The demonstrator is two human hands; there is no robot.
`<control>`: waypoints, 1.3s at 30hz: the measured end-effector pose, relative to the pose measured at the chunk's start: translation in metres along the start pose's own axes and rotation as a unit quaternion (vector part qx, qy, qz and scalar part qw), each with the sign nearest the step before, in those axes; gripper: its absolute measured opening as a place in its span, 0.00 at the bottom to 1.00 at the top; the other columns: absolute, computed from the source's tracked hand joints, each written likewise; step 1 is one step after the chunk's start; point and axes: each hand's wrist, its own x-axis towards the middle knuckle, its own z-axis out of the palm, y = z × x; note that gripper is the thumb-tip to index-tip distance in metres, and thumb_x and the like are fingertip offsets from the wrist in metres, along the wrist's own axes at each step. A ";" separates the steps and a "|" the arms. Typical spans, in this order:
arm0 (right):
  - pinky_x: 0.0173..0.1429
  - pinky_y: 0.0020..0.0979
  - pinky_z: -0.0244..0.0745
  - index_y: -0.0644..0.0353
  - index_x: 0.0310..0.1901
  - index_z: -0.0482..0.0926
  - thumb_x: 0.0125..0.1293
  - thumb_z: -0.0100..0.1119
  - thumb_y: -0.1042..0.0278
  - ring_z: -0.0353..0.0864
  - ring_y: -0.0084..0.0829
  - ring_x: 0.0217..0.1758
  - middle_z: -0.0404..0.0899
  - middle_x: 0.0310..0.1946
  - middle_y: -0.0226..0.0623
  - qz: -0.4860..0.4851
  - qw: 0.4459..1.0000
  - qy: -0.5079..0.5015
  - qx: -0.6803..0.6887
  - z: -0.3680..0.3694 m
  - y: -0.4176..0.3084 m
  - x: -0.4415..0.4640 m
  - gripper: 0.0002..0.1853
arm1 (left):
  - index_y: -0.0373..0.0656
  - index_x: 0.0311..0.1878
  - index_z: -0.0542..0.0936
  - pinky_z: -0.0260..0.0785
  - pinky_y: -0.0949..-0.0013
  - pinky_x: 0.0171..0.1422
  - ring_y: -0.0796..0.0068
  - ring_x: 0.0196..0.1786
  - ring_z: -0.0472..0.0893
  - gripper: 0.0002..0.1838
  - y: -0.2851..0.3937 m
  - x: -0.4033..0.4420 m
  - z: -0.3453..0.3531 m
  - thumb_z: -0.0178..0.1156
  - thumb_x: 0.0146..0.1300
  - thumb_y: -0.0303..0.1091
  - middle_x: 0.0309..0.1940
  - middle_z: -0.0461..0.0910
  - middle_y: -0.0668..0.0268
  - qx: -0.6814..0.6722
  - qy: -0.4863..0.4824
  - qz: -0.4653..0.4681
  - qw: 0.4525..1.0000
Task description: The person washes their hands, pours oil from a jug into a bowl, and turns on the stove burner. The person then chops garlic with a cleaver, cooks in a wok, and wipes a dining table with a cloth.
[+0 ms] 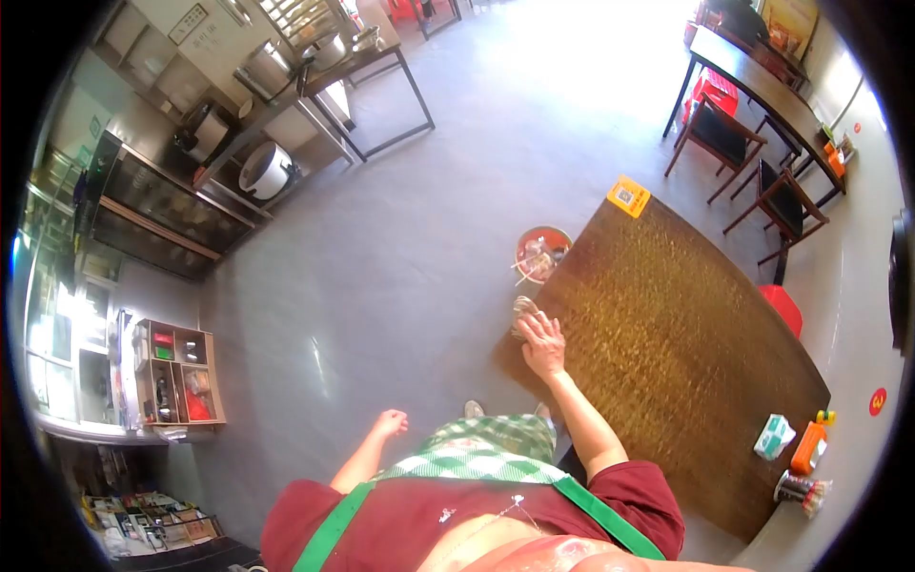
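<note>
My right hand (543, 344) presses a bunched light-coloured cloth (523, 309) at the left edge of a dark brown wooden table (667, 315). The tabletop has a mottled sheen. My left hand (389, 423) hangs over the floor, away from the table, its fingers loosely curled with nothing visible in them. Just beyond the cloth, beside the table edge, a round bin (543, 255) holds rubbish and some sticks.
On the table's wall side stand a tissue pack (774, 435), an orange box (810, 448) and a holder (801, 491). A yellow code card (629, 196) lies on the far corner. Chairs (720, 133) stand by another table (753, 76); pots (265, 69) sit far left.
</note>
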 end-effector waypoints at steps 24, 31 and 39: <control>0.57 0.40 0.65 0.68 0.55 0.64 0.58 0.42 0.64 0.70 0.45 0.52 0.68 0.53 0.47 0.364 0.479 0.409 0.686 -0.150 0.063 -0.262 0.23 | 0.43 0.47 0.72 0.68 0.73 0.33 0.77 0.34 0.78 0.17 0.022 0.029 -0.012 0.51 0.60 0.43 0.36 0.78 0.68 0.149 -0.095 0.072 0.982; 0.64 0.46 0.49 0.57 0.57 0.65 0.55 0.56 0.54 0.54 0.47 0.64 0.59 0.60 0.44 0.393 0.854 0.297 -0.167 -0.147 0.110 -0.288 0.29 | 0.44 0.47 0.73 0.68 0.74 0.32 0.79 0.34 0.78 0.16 0.060 0.015 -0.010 0.50 0.61 0.43 0.35 0.77 0.69 0.179 -0.073 0.077 0.978; 0.54 0.49 0.59 0.56 0.50 0.70 0.48 0.49 0.62 0.61 0.49 0.54 0.64 0.54 0.41 0.398 0.834 0.238 -0.298 -0.081 0.055 -0.197 0.24 | 0.44 0.47 0.73 0.67 0.75 0.31 0.78 0.33 0.78 0.16 0.043 0.023 -0.001 0.51 0.61 0.43 0.36 0.78 0.67 0.121 -0.098 0.074 0.985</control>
